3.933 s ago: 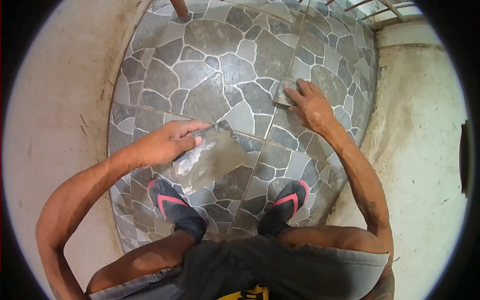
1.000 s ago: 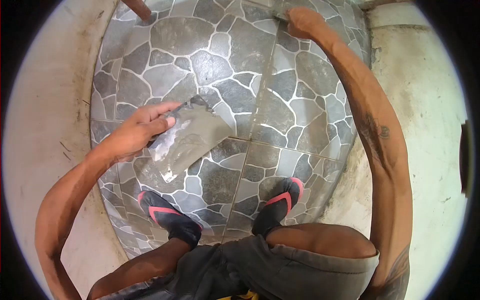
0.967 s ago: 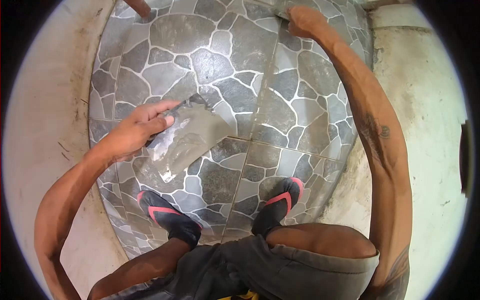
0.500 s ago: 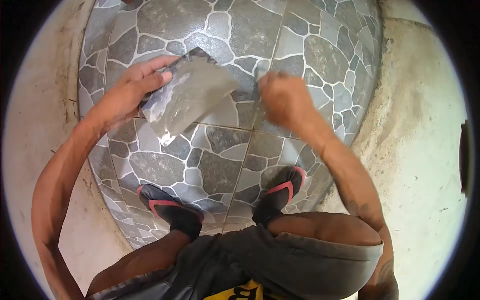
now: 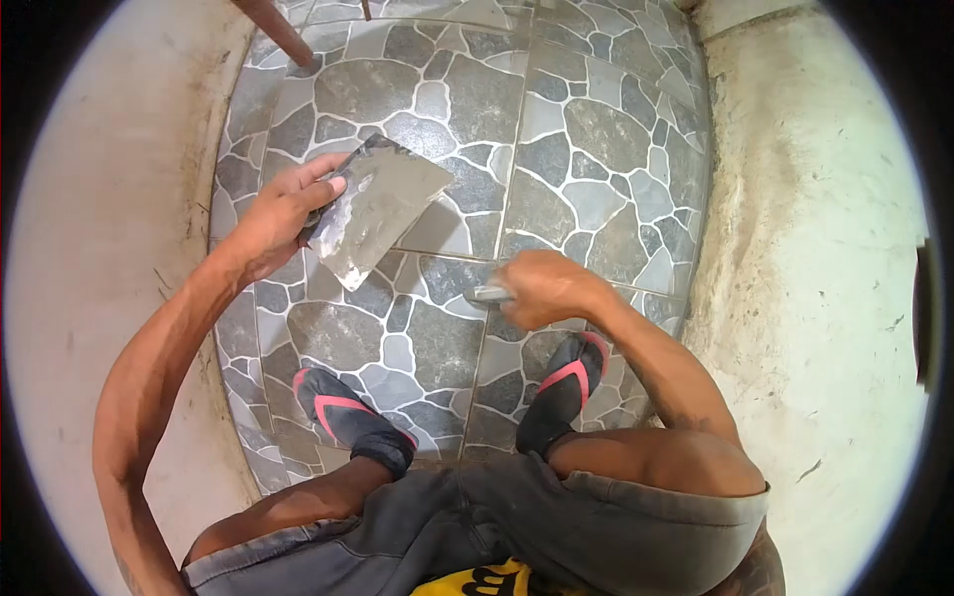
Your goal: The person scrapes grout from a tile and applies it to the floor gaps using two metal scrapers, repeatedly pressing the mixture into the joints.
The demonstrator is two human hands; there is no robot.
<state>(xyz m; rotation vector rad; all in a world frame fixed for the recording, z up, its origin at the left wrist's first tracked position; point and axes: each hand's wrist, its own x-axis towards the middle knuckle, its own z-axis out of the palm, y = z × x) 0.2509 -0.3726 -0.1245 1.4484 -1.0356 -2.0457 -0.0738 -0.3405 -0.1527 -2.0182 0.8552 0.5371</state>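
Note:
My left hand (image 5: pixel 298 207) grips the left edge of a flat rectangular board (image 5: pixel 383 204), thumb on top. Grey, wet-looking material is smeared over the board, with whitish patches near its left and lower corner. The board is tilted above the tiled floor. Lower and to the right, my right hand (image 5: pixel 547 288) is closed around a small grey tool (image 5: pixel 489 294) whose end sticks out to the left of the fist. The tool and the board are apart. Most of the tool is hidden in my fingers.
Stone-patterned tiles (image 5: pixel 338 343) cover the floor between pale walls at left (image 5: pixel 109 199) and right (image 5: pixel 805 248). A brown wooden leg (image 5: pixel 273 30) stands at the upper left. My feet in dark socks and sandals (image 5: pixel 343 407) are below my hands.
My right hand has moved down and slightly left, away from beside the board. The board looks less blurred and slightly shifted. The view has shifted, so the wooden leg shows more.

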